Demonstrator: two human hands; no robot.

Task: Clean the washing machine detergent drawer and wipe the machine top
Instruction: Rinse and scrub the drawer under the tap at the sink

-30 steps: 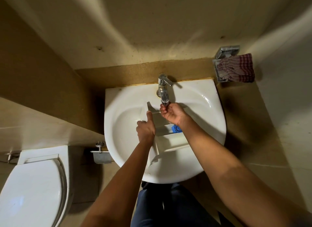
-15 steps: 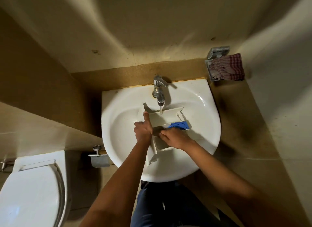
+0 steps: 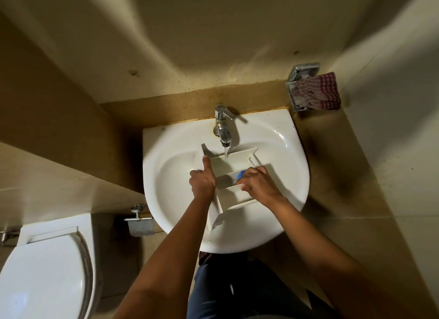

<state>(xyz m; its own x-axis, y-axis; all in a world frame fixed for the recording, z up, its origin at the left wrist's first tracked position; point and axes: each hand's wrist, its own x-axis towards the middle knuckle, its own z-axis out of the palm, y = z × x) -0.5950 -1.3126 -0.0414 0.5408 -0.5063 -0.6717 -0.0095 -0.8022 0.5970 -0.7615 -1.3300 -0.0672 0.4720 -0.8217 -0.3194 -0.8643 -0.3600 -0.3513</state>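
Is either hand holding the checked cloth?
No, the checked cloth sits in the wall holder; left hand and right hand hold the detergent drawer.

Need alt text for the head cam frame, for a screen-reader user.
Two bare hands hold a white detergent drawer in a sink under a running tap: the left hand grips its left wall, the right hand curls over the middle divider beside a blue insert. A checked cloth sits upper right.

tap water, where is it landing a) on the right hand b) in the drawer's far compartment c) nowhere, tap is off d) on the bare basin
b: the stream from the tap falls into the far compartment of the detergent drawer, clear of the right hand.
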